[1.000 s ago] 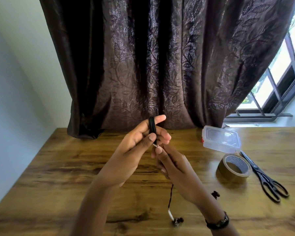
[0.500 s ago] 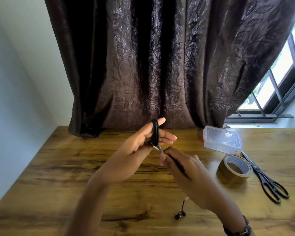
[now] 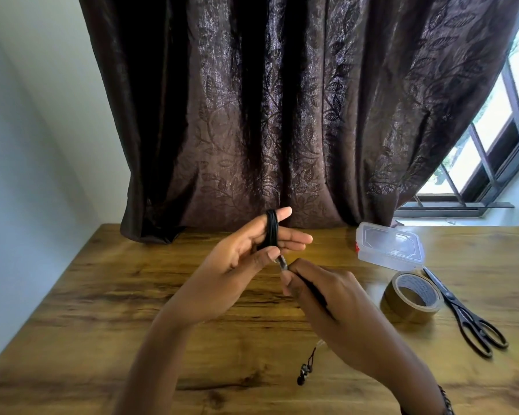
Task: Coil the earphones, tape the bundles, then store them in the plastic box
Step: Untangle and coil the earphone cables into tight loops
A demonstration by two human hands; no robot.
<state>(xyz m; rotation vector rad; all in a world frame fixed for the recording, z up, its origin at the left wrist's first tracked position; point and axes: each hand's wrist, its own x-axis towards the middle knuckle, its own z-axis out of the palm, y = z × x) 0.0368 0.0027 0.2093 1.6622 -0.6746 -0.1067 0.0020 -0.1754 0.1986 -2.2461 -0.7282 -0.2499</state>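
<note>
A black earphone cable is wound in a coil (image 3: 271, 232) around the straight fingers of my left hand (image 3: 240, 265), and its thumb presses the metal plug (image 3: 282, 262) at the coil's base. My right hand (image 3: 327, 307) pinches the free cable just below the plug, and the cable runs back across that hand. The earbuds (image 3: 304, 371) dangle low over the table under my right wrist. The clear plastic box (image 3: 390, 247) sits shut at the back right. A brown tape roll (image 3: 412, 296) lies in front of it.
Black scissors (image 3: 465, 316) lie right of the tape. A dark patterned curtain (image 3: 282, 115) hangs behind the wooden table (image 3: 102, 310); a window (image 3: 498, 145) is at the right, a pale wall at the left.
My right hand has swung from under the left hand out to the right, drawing the cable with it. The earbuds have risen off the table. The coil stays on my left fingers.
</note>
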